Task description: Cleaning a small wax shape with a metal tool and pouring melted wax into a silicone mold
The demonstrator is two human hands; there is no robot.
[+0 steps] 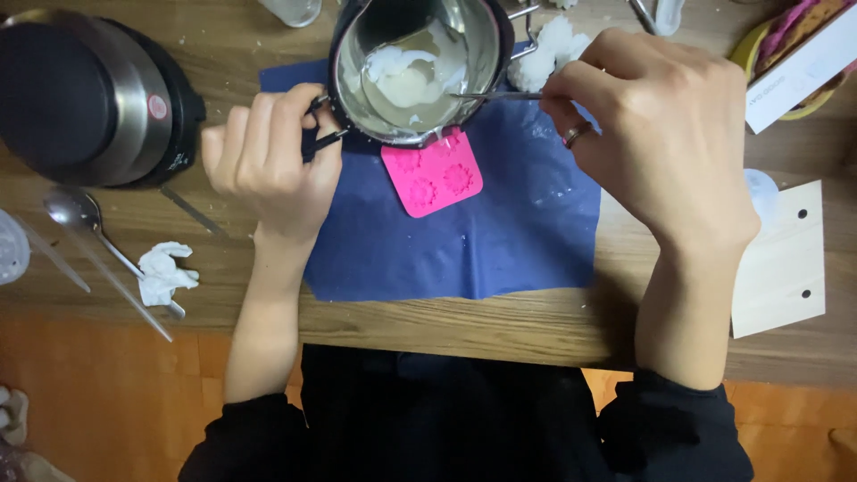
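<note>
My left hand point(268, 156) grips the thin dark handle of a small steel pot point(482, 54), which is tilted over a pink silicone mould point(433, 178) with flower-shaped cavities. White wax coats the inside of the pot. In my right hand point(661, 125), which wears a ring, I hold a thin metal tool point(495, 95) whose tip reaches into the pot. The mould lies on a blue cloth point(500, 241) on the wooden table point(536, 326).
A black and steel round appliance point(89, 94) stands at the far left. A metal spoon point(80, 214), thin sticks and a crumpled white tissue point(165, 272) lie at left. White wax lumps point(558, 45) sit behind the pot. A pale wooden board point(786, 259) and a yellow bowl lie at right.
</note>
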